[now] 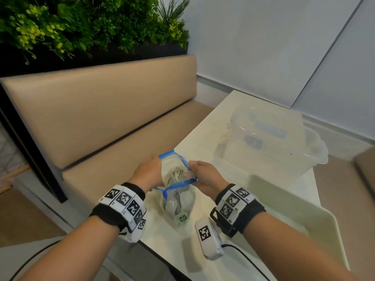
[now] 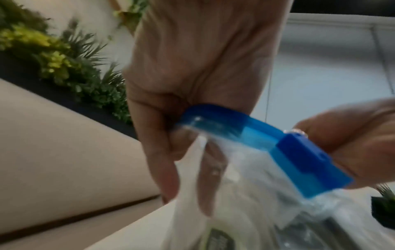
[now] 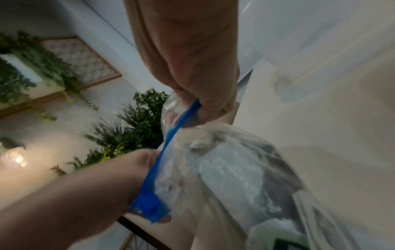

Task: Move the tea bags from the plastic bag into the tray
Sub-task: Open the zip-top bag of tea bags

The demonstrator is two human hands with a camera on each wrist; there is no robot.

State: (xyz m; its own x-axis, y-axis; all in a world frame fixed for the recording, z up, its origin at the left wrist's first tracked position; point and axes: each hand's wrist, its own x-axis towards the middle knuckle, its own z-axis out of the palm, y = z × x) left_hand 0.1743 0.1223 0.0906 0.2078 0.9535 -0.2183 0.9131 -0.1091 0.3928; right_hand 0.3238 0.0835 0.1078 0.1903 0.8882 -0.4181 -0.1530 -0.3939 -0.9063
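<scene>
A clear plastic bag (image 1: 179, 201) with a blue zip rim (image 1: 178, 183) stands on the white table, its mouth pulled apart. My left hand (image 1: 151, 171) grips the rim's left side and my right hand (image 1: 204, 174) pinches the right side. Pale tea bags (image 1: 177, 175) show through the mouth, and one with a green label (image 1: 182, 217) lies low in the bag. In the left wrist view my left hand (image 2: 188, 104) curls round the blue zip strip (image 2: 241, 130). In the right wrist view my right hand (image 3: 198, 84) pinches the plastic bag (image 3: 224, 169) at its rim. The white tray (image 1: 263, 185) sits to the right.
A clear plastic bin (image 1: 274, 147) stands behind the tray on the table (image 1: 219, 122). A beige padded bench (image 1: 101, 118) runs along the left, with green plants (image 1: 81, 27) above it. The table's left edge lies close to the bag.
</scene>
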